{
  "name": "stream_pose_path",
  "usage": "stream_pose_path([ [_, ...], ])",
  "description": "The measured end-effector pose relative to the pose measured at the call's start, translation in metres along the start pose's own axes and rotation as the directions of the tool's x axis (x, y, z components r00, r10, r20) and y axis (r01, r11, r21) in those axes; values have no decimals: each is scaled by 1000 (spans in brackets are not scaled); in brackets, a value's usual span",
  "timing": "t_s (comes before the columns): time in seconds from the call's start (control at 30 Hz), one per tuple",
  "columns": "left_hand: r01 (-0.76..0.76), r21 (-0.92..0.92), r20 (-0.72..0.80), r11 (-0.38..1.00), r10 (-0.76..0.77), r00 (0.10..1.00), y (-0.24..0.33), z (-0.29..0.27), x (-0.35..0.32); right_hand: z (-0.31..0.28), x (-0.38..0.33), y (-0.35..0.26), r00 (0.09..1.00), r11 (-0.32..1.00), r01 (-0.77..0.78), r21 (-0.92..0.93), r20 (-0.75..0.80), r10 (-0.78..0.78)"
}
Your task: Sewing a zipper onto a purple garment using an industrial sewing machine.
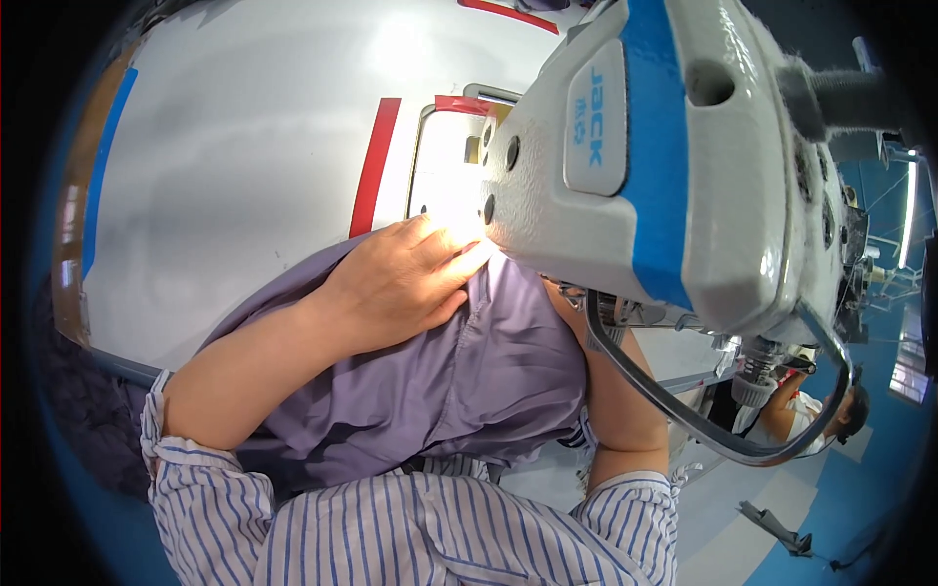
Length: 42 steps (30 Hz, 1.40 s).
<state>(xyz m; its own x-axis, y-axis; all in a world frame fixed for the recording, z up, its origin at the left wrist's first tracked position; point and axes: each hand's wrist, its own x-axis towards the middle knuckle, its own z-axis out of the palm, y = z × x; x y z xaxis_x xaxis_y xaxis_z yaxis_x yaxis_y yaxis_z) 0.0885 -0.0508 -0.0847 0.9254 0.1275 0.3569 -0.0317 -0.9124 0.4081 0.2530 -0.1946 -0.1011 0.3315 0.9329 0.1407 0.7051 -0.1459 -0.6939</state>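
Observation:
A purple piece of fabric (391,391) with a seam running down it drapes over the table edge and across my lap. Its far end reaches under the head of a white and blue sewing machine (586,176). My left hand (401,278) lies on the fabric beside the machine, fingers stretched out, their tips washed out by the bright lamp. My right forearm (630,410) passes up along the fabric's right side. Behind the machine head, only a sliver of my right hand (567,301) shows; its fingers are hidden.
Red tape strips (376,166) mark the white table (234,127) left of the metal machine plate (427,156). A black curved cable (674,415) hangs below the machine head. Dark fabric (78,391) is bunched at the far left. Another person (811,415) sits at the right.

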Motion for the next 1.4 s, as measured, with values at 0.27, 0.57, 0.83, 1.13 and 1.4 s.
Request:
stream_pose_path([
  [0.27, 31, -54, 7, 998, -30, 1000, -4, 1, 0, 5, -4, 3, 1000, 1000, 7, -8, 7, -7],
  [0.57, 4, 6, -23, 1000, -4, 1000, -1, -7, 1, 6, -4, 7, 1000, 999, 2, -38, 20, -1],
  [0.83, -79, 46, -27, 996, 80, 996, -19, -4, 4, 8, 10, 29, 992, 947, 98, -305, 103, -70],
  [1.13, 181, -43, 130, 982, -174, 976, 47, -14, -56, -13, -53, -103, 939, 963, 223, 150, 233, -254],
  [1.4, 37, -26, 98, 999, -34, 995, 32, -36, -65, -45, -100, -1, 747, 826, 517, -225, 589, -308],
])
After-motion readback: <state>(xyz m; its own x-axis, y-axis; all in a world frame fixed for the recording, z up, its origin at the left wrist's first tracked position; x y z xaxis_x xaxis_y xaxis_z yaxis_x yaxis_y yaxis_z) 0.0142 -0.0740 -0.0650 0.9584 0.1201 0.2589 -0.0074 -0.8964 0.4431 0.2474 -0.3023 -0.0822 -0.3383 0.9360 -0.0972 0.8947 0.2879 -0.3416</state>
